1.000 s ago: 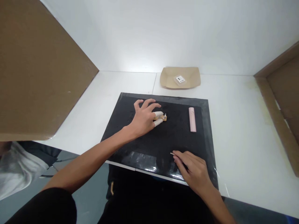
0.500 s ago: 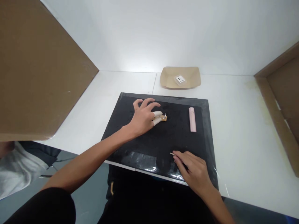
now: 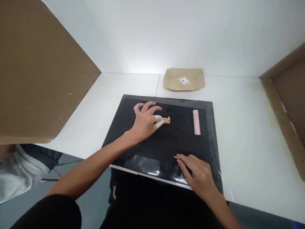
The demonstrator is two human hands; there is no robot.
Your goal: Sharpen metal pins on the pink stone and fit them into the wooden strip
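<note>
Head: tan piece [image 3: 166,122] only partly visible.

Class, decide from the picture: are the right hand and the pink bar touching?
Apart: the head view shows black mat between the right hand and the pink bar.

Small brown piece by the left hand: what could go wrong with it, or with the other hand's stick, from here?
The left hand hides part of the small brown piece, so a shift there might be hard to spot. Its shiny upright bit is exposed and could get knocked. The right hand pinches a thin pale stick with only a short end showing; it might slip.
</note>
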